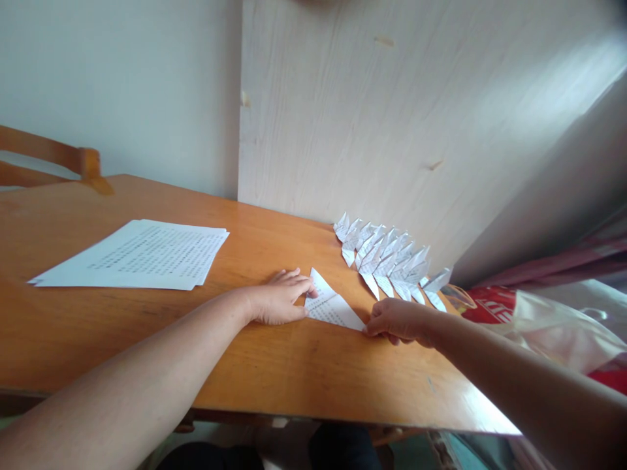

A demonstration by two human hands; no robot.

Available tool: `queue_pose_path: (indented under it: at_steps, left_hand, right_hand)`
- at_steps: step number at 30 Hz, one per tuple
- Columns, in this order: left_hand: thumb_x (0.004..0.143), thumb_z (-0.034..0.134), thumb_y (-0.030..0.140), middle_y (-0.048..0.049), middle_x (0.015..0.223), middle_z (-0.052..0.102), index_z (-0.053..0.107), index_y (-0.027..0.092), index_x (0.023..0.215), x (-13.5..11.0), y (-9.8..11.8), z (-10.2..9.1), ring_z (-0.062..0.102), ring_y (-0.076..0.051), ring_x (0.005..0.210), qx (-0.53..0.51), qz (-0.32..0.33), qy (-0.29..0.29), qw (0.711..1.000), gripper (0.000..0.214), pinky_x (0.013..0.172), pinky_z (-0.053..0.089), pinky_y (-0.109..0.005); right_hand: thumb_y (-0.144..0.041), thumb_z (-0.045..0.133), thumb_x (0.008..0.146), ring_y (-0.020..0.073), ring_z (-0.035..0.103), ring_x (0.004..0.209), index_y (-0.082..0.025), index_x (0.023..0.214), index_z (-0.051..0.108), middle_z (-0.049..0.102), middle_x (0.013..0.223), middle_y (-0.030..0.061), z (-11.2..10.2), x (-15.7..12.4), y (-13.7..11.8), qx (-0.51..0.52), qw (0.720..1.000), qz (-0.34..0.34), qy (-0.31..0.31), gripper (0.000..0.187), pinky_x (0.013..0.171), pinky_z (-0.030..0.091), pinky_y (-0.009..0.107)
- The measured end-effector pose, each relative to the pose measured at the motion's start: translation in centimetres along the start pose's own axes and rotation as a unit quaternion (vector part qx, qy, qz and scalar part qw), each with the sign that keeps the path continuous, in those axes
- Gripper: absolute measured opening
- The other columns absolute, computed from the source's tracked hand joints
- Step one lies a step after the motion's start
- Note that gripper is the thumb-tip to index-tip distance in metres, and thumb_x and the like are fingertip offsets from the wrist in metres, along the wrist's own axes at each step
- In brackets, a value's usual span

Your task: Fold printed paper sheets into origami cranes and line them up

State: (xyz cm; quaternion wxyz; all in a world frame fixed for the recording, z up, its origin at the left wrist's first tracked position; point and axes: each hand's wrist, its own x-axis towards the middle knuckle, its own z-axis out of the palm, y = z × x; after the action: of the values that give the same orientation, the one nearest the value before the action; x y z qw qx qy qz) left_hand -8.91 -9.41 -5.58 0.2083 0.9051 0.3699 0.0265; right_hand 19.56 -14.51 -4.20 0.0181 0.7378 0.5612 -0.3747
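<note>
A sheet of printed paper folded into a triangle lies on the wooden table between my hands. My left hand rests with fingers spread, its fingertips and thumb on the triangle's left edge. At the right corner, my right hand has its fingers curled and pinches the paper's tip. Just behind the triangle stand several folded paper shapes in close rows, made of similar printed paper.
A stack of printed sheets lies on the table at the left. A chair back is at the far left. The wall board rises behind the table. Plastic and red bags sit past its right edge.
</note>
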Motion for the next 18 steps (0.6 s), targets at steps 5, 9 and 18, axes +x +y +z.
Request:
queue_pose_path:
  at_steps: [5,9,18]
  left_hand:
    - [0.087,0.051,0.041,-0.0011,0.158,0.037,0.055,0.029,0.126,-0.1,0.1,-0.1,0.014,-0.032,0.151,0.001,-0.001,-0.004,1.000,0.041,0.120,0.018,-0.046]
    - [0.087,0.050,0.040,-0.0021,0.158,0.036,0.056,0.027,0.125,-0.2,0.1,-0.1,0.014,-0.032,0.151,-0.004,-0.001,0.000,1.000,0.040,0.120,0.016,-0.046]
    - [0.086,0.052,0.035,-0.0029,0.156,0.039,0.059,0.026,0.122,-0.1,-0.1,0.2,0.015,-0.033,0.151,-0.024,0.002,0.016,1.000,0.038,0.119,0.016,-0.048]
  right_hand:
    - [-0.022,0.065,0.070,0.0083,0.043,0.041,-0.022,0.068,0.050,0.053,0.051,-0.0041,-0.1,-0.3,1.1,0.037,0.999,-0.001,-0.009,0.016,0.039,0.013,0.023]
    - [-0.019,0.065,0.068,0.0086,0.048,0.043,-0.021,0.068,0.050,0.055,0.054,-0.0038,-0.1,-0.3,1.5,0.065,0.998,-0.009,-0.012,0.015,0.039,0.014,0.022]
    - [-0.017,0.064,0.066,0.0098,0.052,0.042,-0.021,0.067,0.050,0.055,0.051,-0.0041,0.5,-0.1,2.9,0.139,0.989,-0.048,0.013,0.014,0.040,0.019,0.022]
